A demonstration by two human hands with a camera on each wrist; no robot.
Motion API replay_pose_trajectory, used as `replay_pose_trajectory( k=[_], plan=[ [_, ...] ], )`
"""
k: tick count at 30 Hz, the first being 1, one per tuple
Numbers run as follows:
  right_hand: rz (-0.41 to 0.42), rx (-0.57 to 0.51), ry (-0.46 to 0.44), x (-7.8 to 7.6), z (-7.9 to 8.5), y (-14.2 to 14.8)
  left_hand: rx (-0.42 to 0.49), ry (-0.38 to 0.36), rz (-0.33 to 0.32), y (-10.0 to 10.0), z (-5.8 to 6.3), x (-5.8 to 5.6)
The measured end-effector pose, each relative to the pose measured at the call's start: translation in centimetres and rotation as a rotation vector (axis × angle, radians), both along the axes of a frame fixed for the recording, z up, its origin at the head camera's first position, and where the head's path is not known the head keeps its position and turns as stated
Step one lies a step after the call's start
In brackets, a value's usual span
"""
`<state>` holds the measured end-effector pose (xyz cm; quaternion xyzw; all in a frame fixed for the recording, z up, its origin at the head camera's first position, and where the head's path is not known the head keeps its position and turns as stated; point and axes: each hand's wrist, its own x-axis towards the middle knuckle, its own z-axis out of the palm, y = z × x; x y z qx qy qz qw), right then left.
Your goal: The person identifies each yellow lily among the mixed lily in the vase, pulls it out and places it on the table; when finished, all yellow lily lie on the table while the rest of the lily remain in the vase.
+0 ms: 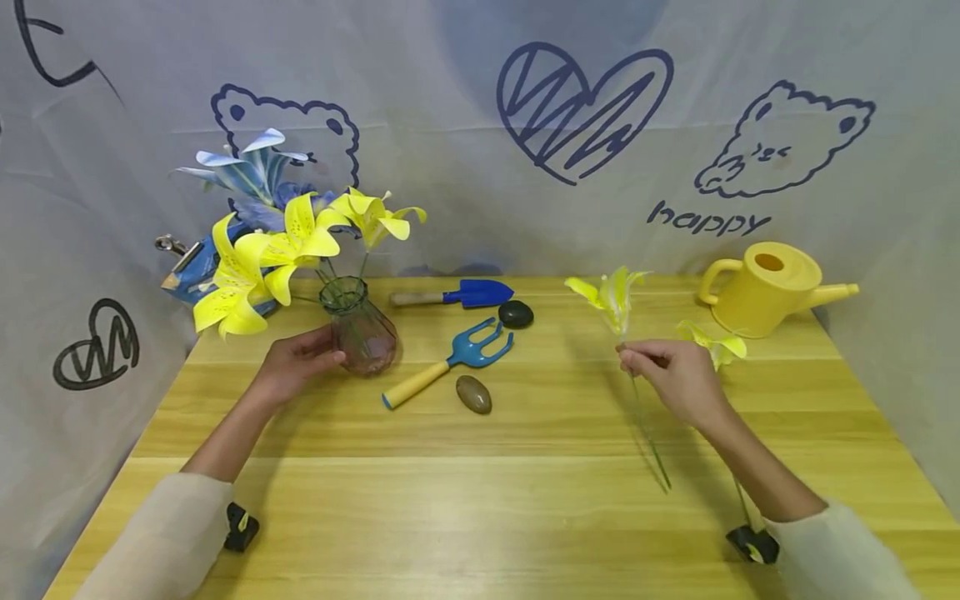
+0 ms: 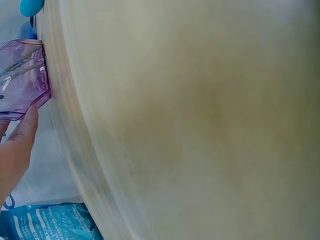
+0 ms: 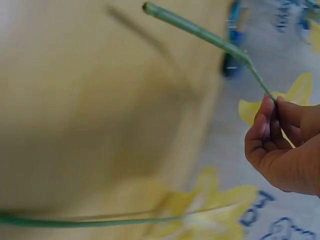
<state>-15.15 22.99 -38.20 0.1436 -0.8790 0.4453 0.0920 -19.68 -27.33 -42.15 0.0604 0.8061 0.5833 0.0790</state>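
On the left stands a faceted, tinted glass vase (image 1: 365, 337) holding yellow lilies (image 1: 300, 237) and blue flowers (image 1: 258, 175). My left hand (image 1: 300, 364) grips the vase low on its left side, thumb in front and the other fingers partly hidden behind the glass. In the left wrist view, the fingertips meet the purple-tinted vase (image 2: 25, 82) near its base. My right hand (image 1: 678, 379) pinches the thin green stem (image 1: 648, 429) of a yellow lily (image 1: 613, 302) just under the bloom. The right wrist view shows the cut stem end (image 3: 165, 15) pointing away from the fingers.
Another yellow lily (image 1: 712, 343) lies beside the right forearm, near a yellow watering can (image 1: 765, 287). Between the hands are a blue trowel (image 1: 483, 292), a garden fork (image 1: 472, 350), a black stone (image 1: 516, 314) and a brown stone (image 1: 474, 394). A blue packet (image 1: 197, 271) stands behind the flowers.
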Motion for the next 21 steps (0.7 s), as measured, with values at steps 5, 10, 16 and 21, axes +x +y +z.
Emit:
replay_pose_trajectory(
  k=[5,10,16,21],
  plan=[
    [0.011,0.231,-0.192,1.2,-1.6,1.4,-0.006,0.013,0.018,-0.1,-0.1,0.1],
    [-0.013,0.326,-0.157,0.9,-2.8,2.0,0.022,0.021,0.003,0.2,0.6,0.3],
    [-0.048,0.410,-0.118,0.8,-2.5,2.3,0.030,0.021,-0.008,0.8,1.8,0.8],
    [-0.110,0.533,0.022,0.5,-0.5,0.5,0.022,0.021,-0.008,0.3,0.9,0.3]
  ],
)
